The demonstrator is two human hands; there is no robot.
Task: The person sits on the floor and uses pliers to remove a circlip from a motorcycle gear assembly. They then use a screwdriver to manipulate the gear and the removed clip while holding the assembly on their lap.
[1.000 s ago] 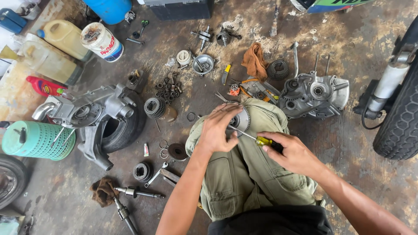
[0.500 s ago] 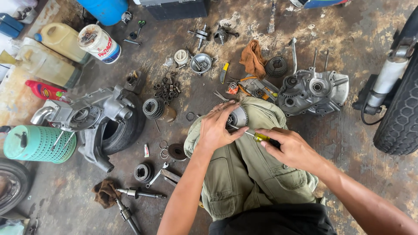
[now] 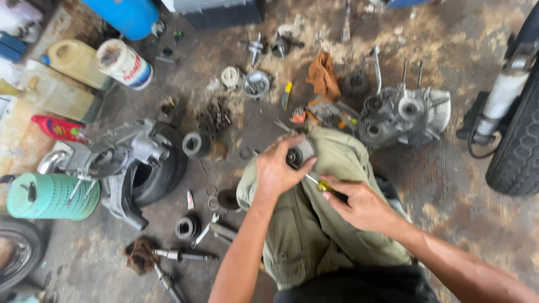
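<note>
Still mid-work: left hand (image 3: 276,168) closed around round metal part (image 3: 296,156) on knee, right hand (image 3: 359,205) gripping screwdriver (image 3: 321,186) (tip at part); engine casings (image 3: 407,115) lying open, unassembled.

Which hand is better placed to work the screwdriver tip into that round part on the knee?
Right. The right hand already grips the yellow-handled screwdriver, tip at the round metal part. The left hand is occupied holding that part on the knee.

Lit evenly by soft, diffuse daylight; no hard shadows, only faint shading under the engine casing (image 3: 401,115) and tyre (image 3: 519,151). Mild glare on the wet-looking concrete floor (image 3: 449,33). Slightly soft overall, with motion blur and wide-angle stretching toward the edges.
</note>
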